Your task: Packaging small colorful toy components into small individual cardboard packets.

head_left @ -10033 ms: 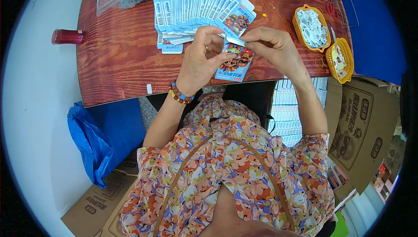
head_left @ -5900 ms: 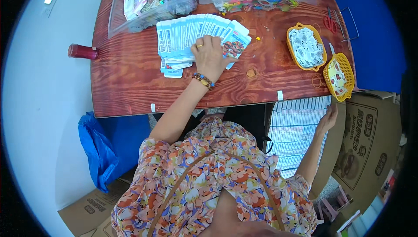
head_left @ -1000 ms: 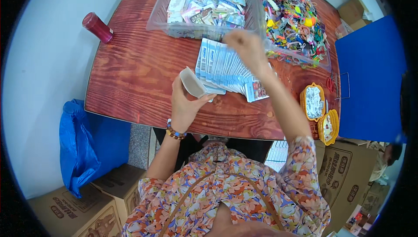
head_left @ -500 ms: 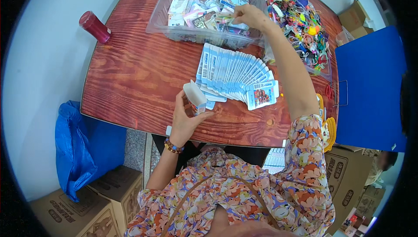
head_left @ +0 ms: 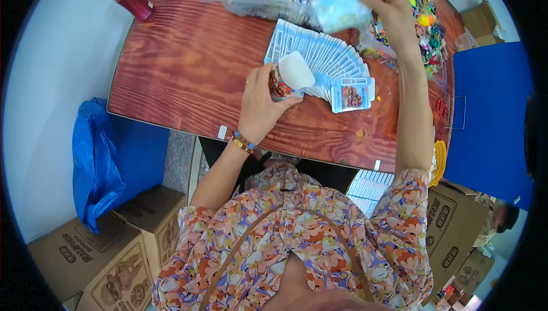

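Observation:
My left hand [head_left: 260, 102] is closed round a small printed carton [head_left: 281, 84], its white flap raised at the top. In my right hand [head_left: 391, 3] a pale blue-green flat packet [head_left: 341, 9] is pinched at its corner, blurred by motion. It hangs above the near right corner of a clear plastic bin [head_left: 268, 9] full of small flat packets. Between my hands a fan of flattened blue-and-white cartons [head_left: 322, 54] spreads over the wooden table [head_left: 188, 65]. One carton [head_left: 351, 95] lies at its right end, picture side up.
A heap of colourful small trinkets and cords [head_left: 425, 25] fills another clear container at the right. A red jar [head_left: 132, 0] stands at the table's far left edge. Red scissors [head_left: 440, 108] and a yellow basket [head_left: 438, 162] are at the right edge, beside a blue panel [head_left: 488, 122].
My right hand has lifted a flat packet out of the bin and moved right and nearer. My left hand has shifted the carton slightly right, turning its opening. The view has tilted.

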The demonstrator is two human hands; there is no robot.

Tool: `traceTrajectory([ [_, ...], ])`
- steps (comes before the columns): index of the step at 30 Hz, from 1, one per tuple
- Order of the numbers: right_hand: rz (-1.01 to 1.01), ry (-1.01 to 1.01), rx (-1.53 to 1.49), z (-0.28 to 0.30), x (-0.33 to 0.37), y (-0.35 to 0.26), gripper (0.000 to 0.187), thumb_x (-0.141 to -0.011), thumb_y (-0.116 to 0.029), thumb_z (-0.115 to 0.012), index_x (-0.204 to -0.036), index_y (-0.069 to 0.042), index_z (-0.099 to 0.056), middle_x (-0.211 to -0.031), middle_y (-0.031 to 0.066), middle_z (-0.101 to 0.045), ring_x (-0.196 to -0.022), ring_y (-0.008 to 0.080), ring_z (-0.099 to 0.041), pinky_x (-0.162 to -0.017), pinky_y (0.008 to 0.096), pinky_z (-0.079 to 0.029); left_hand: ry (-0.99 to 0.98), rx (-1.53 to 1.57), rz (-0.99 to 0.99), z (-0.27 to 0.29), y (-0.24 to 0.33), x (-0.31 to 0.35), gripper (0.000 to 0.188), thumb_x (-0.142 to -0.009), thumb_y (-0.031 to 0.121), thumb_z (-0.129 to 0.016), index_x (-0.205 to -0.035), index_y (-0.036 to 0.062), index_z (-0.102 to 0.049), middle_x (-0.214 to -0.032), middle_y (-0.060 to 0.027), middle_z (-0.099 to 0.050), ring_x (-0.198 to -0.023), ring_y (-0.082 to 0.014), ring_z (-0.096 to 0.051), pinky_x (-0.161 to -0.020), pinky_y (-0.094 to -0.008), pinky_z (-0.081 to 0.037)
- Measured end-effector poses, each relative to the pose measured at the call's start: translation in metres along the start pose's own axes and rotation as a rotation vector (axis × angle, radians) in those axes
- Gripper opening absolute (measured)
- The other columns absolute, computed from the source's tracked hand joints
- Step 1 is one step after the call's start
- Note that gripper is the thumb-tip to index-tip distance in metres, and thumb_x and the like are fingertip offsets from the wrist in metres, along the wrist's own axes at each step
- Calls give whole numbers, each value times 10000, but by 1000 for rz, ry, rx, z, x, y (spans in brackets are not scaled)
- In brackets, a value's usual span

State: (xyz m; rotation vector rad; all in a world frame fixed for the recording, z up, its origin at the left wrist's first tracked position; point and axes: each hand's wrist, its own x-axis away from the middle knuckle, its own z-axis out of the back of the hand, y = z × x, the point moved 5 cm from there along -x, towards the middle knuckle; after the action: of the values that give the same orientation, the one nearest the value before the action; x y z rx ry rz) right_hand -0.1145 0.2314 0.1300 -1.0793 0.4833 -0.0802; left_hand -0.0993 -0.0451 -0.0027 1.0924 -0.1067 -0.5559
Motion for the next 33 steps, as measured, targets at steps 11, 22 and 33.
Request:
traceTrajectory([
  [11, -155, -116, 244, -19, 133, -22, 189, -905, -6, -659, -1093, 18, -659, -834, 21, -676, -755, 41, -569, -660, 223, -471, -27, -240, -270, -35, 45, 15, 854, -658, 256, -891, -1348, 8, -452, -1176, -188, -540, -1090, -372, -552, -906, -439, -487],
  [22, 132, -53, 554, -1, 169, -22, 239, -879, -95, -670, -1107, -28, -691, -1232, 168, -635, -1146, 339, -607, -957, 419, -484, -14, -290, -316, -53, 55, 12, 891, -663, 279, -889, -1360, -20, -422, -1126, -198, -547, -1043, -372, -553, -873, -451, -488],
  [33, 70, 163, 611, 56, 109, 46, 209, -912, -96, -608, -1092, -15, -676, -1027, 167, -690, -932, 336, -675, -790, 408, -520, -84, -312, -322, -64, 47, -1, 808, -653, 278, -892, -1287, -14, -484, -1144, -195, -571, -1078, -373, -557, -897, -443, -487],
])
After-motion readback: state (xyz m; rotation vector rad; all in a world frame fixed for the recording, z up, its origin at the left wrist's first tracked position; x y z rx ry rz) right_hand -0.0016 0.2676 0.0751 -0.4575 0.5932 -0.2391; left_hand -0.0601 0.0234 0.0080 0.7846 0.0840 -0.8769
